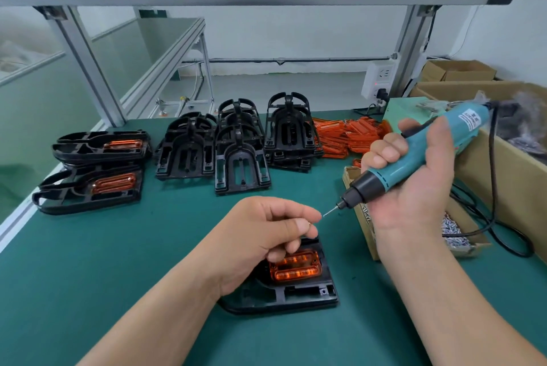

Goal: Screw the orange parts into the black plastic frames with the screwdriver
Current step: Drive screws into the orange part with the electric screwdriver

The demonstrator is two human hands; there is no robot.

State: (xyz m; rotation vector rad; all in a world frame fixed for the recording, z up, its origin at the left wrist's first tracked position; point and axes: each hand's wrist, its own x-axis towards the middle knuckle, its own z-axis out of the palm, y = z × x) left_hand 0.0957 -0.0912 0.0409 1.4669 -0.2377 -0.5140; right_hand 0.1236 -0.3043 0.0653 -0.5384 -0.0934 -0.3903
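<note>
A black plastic frame (299,294) lies near the table's front with an orange part (296,268) seated in it. My left hand (266,235) hovers over the frame, fingers curled; thumb and forefinger pinch something tiny, probably a screw, right at the screwdriver's tip. My right hand (414,176) grips a teal electric screwdriver (411,155), its bit angled down-left toward my left fingertips. Empty black frames (236,140) are stacked at the back, and loose orange parts (346,137) are piled behind them to the right.
Two frames with orange parts fitted (94,170) lie at the left. A small cardboard box of screws (453,229) sits to the right, under my right wrist. Larger cardboard boxes (509,164) stand along the right edge. The screwdriver's black cable (491,188) loops beside them.
</note>
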